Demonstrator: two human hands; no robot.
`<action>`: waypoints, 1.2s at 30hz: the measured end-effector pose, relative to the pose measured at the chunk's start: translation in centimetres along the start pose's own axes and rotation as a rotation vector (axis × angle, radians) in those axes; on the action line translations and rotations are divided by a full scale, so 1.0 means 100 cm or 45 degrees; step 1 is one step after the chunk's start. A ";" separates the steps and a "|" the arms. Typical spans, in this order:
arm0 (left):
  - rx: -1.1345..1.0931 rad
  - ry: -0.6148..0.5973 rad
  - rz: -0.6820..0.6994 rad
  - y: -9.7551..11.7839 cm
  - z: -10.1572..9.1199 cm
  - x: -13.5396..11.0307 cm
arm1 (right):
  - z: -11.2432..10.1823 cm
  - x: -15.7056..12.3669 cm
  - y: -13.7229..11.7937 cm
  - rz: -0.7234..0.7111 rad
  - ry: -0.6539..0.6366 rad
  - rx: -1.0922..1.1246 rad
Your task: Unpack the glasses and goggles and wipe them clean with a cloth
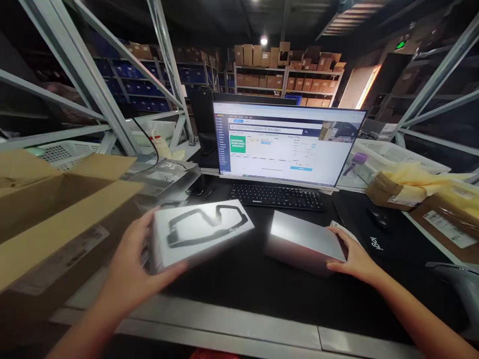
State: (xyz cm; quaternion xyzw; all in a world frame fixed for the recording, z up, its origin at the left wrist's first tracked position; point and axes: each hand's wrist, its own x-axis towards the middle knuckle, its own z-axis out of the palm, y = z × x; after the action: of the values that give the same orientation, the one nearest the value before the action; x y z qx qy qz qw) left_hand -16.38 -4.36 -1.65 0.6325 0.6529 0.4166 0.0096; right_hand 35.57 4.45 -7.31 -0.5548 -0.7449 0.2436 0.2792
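My left hand [130, 264] grips the near left corner of a white flat box [198, 232] printed with a black outline drawing, and holds it tilted just above the black desk mat [262, 284]. My right hand [354, 257] is wrapped round the right end of a plain silver-grey box [301, 239] that rests on the mat. The two boxes lie side by side, a small gap between them, in front of a black keyboard [277, 195].
A lit monitor [284, 144] stands behind the keyboard. An open cardboard carton [45, 219] fills the left. Parcels and yellow padding [422, 187] lie at the right, beside a black mouse [377, 217]. White baskets, metal racking and shelves of cartons surround the desk.
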 end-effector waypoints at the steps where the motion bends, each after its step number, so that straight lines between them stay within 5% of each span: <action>1: 0.087 -0.001 0.014 0.013 -0.004 0.006 | 0.007 0.003 -0.011 0.036 0.048 -0.006; 7: 0.386 -0.189 0.099 0.060 -0.001 0.059 | 0.025 0.020 -0.043 0.060 0.036 -0.041; 12: 0.500 -0.504 0.159 0.071 0.016 0.082 | 0.012 0.014 -0.030 0.017 0.141 -0.071; 17: 0.320 -0.802 0.175 0.068 0.012 0.091 | 0.008 -0.011 -0.033 -0.184 0.352 -0.228; 23: 0.315 -0.355 -0.051 0.065 0.023 0.078 | 0.039 -0.049 -0.037 -0.915 0.553 -0.594; 26: 0.335 -0.194 -0.159 0.064 0.033 0.072 | 0.059 -0.065 -0.028 -1.302 0.530 -0.714; 31: 0.222 -0.263 -0.031 0.043 0.026 0.070 | 0.076 -0.087 -0.029 -1.625 0.283 -0.846; 36: -0.086 -0.461 0.020 0.017 0.004 0.057 | 0.067 -0.082 -0.062 -1.784 0.119 -0.922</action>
State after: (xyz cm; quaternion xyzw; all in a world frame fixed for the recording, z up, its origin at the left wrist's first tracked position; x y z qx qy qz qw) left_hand -15.96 0.40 1.95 0.7016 0.6211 0.3179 0.1450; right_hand 28.61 -5.46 -9.22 -0.0224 -0.9415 -0.2701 0.2006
